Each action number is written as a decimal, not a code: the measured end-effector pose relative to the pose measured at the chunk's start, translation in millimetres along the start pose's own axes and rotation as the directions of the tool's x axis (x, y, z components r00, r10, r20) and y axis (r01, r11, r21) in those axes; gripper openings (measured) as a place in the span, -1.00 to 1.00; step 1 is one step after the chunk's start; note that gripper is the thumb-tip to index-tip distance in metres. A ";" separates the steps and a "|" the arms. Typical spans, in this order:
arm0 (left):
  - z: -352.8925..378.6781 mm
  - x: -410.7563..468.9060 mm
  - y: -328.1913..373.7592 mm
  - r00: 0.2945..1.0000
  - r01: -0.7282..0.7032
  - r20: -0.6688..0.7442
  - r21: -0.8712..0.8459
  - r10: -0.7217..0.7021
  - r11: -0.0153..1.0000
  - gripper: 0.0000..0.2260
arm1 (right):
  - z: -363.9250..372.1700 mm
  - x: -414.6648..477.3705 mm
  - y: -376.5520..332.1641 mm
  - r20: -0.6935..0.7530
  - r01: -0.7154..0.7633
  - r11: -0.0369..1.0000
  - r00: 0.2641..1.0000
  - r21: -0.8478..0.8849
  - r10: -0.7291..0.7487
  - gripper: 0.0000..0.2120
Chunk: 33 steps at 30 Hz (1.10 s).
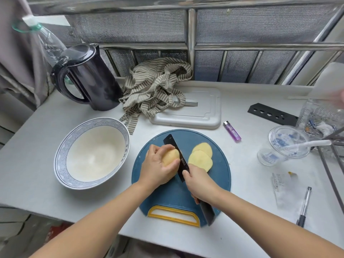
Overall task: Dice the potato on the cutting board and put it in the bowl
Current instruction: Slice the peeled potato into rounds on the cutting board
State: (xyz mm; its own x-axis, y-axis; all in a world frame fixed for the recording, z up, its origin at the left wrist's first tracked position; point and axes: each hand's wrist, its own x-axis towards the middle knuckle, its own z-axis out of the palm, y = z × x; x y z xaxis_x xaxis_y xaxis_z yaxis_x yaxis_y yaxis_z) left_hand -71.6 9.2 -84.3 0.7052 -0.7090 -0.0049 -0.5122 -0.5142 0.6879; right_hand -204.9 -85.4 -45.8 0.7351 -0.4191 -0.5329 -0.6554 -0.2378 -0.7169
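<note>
A peeled yellow potato lies on the round blue cutting board. My left hand grips it from the left, fingers curled over its top. My right hand holds the handle of a black knife, forefinger stretched along the blade. The blade stands against the potato's right cut face. Two flat potato slices lie overlapping on the board to the right of the blade. A white bowl with a blue patterned rim sits empty left of the board.
Behind the board lie a grey tray and a striped cloth; a black kettle stands back left. A purple lighter, plastic cup, pen and papers occupy the right side. The table edge runs close in front.
</note>
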 end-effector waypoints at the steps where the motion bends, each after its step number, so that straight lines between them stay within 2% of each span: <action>1: 0.5 0.0 -0.9 1.000 0.006 0.000 -0.005 -0.006 1.000 -0.54 | 0.2 0.1 -0.2 0.000 0.000 1.000 1.000 -0.010 0.000 -0.76; 10: -2.5 4.0 1.4 0.996 0.084 0.042 -0.093 -0.080 0.992 -0.69 | 1.2 -8.9 -0.1 -0.005 0.003 0.997 1.000 -0.079 -0.004 -0.78; 22: -3.2 8.7 -1.3 0.989 0.136 0.079 -0.141 -0.126 0.981 -0.65 | 21.3 0.2 -7.4 -0.077 0.034 0.968 0.996 -0.247 -0.054 -0.84; 26: -3.9 8.6 -1.0 0.987 0.150 0.088 -0.157 -0.138 0.976 -0.64 | 30.5 12.9 -11.2 -0.045 0.030 0.980 0.998 -0.196 -0.039 -0.88; 30: -5.5 9.6 -0.5 0.979 0.190 0.111 -0.210 -0.170 0.959 -0.66 | 37.4 18.6 -10.8 -0.050 -0.019 0.963 0.999 -0.268 0.006 -0.75; 33: -8.9 12.7 -1.2 0.970 0.231 0.138 -0.280 -0.199 0.932 -0.67 | 46.5 19.3 -7.0 -0.052 -0.036 0.983 0.998 -0.178 0.027 -0.75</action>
State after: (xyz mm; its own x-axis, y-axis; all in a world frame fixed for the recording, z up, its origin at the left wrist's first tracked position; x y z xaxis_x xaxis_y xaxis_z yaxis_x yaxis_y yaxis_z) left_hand -57.7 5.1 -78.8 0.7184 -0.6521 -0.2424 -0.1764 -0.5078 0.8432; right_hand -178.1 -51.0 -71.9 0.7068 -0.4706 -0.5282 -0.7020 -0.3748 -0.6056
